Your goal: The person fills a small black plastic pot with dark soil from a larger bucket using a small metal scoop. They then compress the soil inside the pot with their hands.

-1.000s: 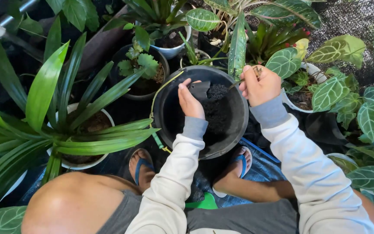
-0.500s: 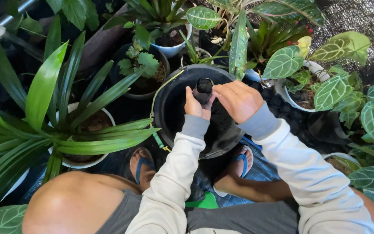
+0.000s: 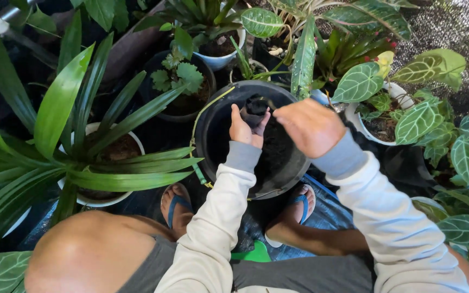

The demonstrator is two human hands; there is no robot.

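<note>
My left hand (image 3: 245,131) grips a small black plastic nursery pot (image 3: 255,108) filled with dark soil, held over a large black bucket (image 3: 213,125) of soil. My right hand (image 3: 309,126) hovers just right of the small pot, fingers curled, pinching at its rim; whether it holds soil is hidden. Both arms wear light long sleeves. The bucket sits between my feet in blue flip-flops (image 3: 176,203).
Potted plants crowd around: a long-leaved plant in a white pot (image 3: 101,163) at left, a dark pot with a small leafy plant (image 3: 180,81) behind, a white pot (image 3: 221,51) at the back, and veined-leaf plants (image 3: 419,116) at right.
My right hand has come from the bucket's right rim to the small pot. My left hand has lifted the small pot out of the soil and turned it upright.
</note>
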